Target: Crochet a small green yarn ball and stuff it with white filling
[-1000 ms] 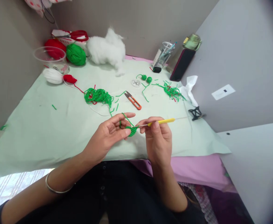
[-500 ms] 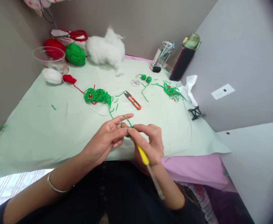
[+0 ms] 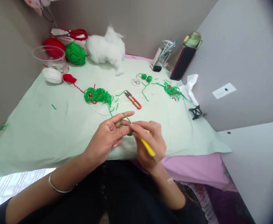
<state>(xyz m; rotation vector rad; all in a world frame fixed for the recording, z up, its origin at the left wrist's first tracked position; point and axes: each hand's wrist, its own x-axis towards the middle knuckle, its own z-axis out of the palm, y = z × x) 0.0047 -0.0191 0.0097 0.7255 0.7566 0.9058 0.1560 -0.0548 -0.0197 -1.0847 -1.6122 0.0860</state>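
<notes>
My left hand (image 3: 109, 133) pinches a small green crocheted piece (image 3: 129, 134), mostly hidden behind the fingertips. Green yarn (image 3: 127, 117) loops over its raised index finger and trails back to a tangled green yarn heap (image 3: 97, 95). In my right hand (image 3: 151, 143) is a crochet hook (image 3: 147, 146) with a yellow grip and a clear handle end. Its tip meets the piece between the two hands, where fingers cover it. Just beyond the hands lie orange thread snips (image 3: 133, 100), blades pointing away to the left.
Two green crocheted balls (image 3: 149, 78) lie beside a small clear round case (image 3: 135, 82). Yarn scraps (image 3: 173, 91) are at right, near a phone (image 3: 183, 63) leaning on a bottle. White stuffing (image 3: 107, 48), a green yarn ball (image 3: 75, 53) and a plastic tub (image 3: 49, 56) stand at the back.
My right hand has turned, swinging the hook's handle end up and to the right. The left hand stays nearly in place, still holding the piece with yarn over its index finger.
</notes>
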